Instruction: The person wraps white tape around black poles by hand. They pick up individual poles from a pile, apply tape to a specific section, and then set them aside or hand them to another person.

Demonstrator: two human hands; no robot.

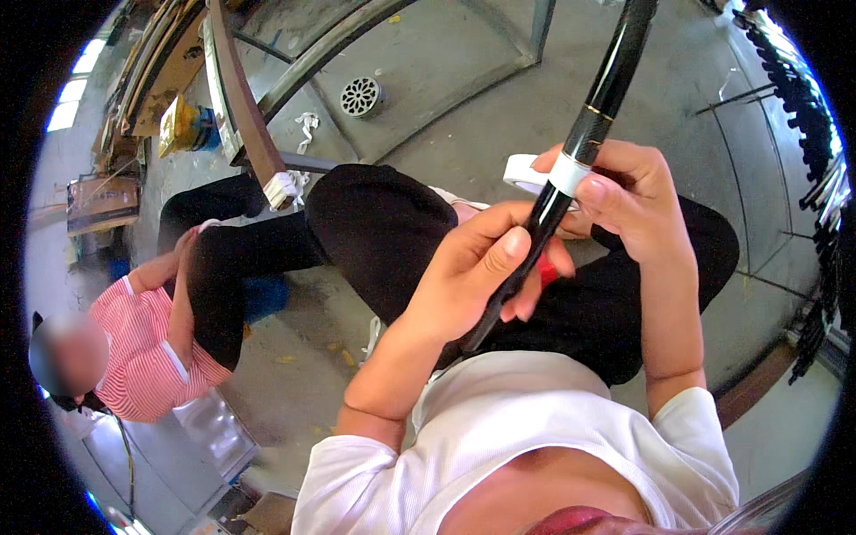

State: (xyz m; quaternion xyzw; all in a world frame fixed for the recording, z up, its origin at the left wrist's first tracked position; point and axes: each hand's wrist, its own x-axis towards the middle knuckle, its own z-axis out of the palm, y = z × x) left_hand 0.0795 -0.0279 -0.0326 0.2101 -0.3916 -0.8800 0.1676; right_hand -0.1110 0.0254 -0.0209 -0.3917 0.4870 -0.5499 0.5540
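Observation:
A glossy black pole [615, 67] with a thin gold ring runs slantwise from the top of the head view down to my lap. My left hand [473, 272] is closed round its lower part, thumb on top. Something red [547, 269] shows at the fingers of that hand. Farther up, white tape [567, 175] lies as a band around the pole, and my right hand [637, 196] presses it there between thumb and fingers. A roll of white tape [522, 169] sits just left of the band, by the right fingertips, which partly hide it.
At the left sits a co-worker in a red-striped shirt [143, 348], hands on a knee. A metal frame [250, 116] stands ahead on the grey floor, near a round slotted piece [361, 97] and a yellow bucket [178, 127]. Many black rods [807, 134] line the right side.

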